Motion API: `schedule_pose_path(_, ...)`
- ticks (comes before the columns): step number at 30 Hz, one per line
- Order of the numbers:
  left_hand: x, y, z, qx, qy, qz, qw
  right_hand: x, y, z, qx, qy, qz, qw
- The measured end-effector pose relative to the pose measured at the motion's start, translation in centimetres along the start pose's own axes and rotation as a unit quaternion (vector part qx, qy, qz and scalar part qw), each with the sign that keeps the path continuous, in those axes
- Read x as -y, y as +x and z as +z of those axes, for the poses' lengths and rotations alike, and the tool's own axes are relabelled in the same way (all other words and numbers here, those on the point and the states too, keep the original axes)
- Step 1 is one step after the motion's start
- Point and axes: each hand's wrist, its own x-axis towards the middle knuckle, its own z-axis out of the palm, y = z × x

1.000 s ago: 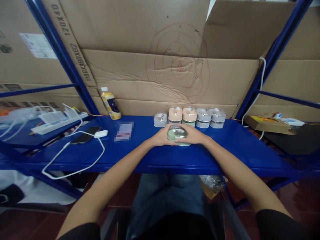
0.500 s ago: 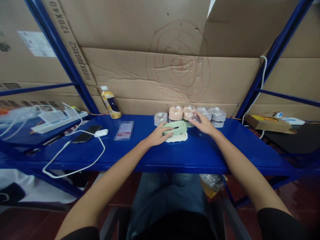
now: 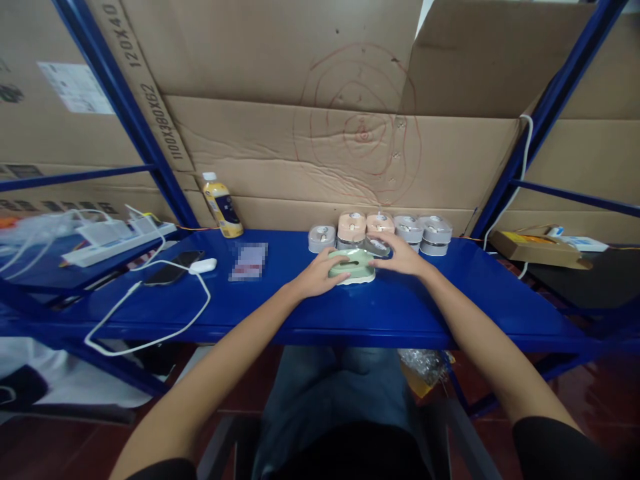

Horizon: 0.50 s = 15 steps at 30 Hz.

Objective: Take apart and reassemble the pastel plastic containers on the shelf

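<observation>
Moved toward the person since the earlier frame: clear plastic dome (image 3: 379, 246), now just beyond the fingertips of the left hand (image 3: 320, 275), under the right hand (image 3: 401, 257), its grip unclear. Green lidded box (image 3: 349, 265), left hand spread against it, in front of peach and grey boxes (image 3: 409, 229).

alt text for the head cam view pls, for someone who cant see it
On a blue steel shelf, the left hand rests on a pale green container while the right hand touches a clear cover beside it. Behind them stands a row of grey and peach round containers against cardboard.
</observation>
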Motion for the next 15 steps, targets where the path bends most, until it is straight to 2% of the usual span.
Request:
schedule_pose_path(6,1.2,0.9,1.5,-0.057,-0.113,-0.050,0.991,1.0,0.7,2.2,0.085,0.014,-0.033,0.996)
schedule_pose_path(9,0.9,1.1,1.9,-0.047,-0.154,-0.048,0.986,1.2,1.0,2.6,0.103,0.021,-0.039,0.994)
schedule_pose_path(15,-0.6,1.1,1.7,-0.023,-0.132,-0.053,0.990,1.5,1.3,2.4,0.129,0.014,-0.029,0.991)
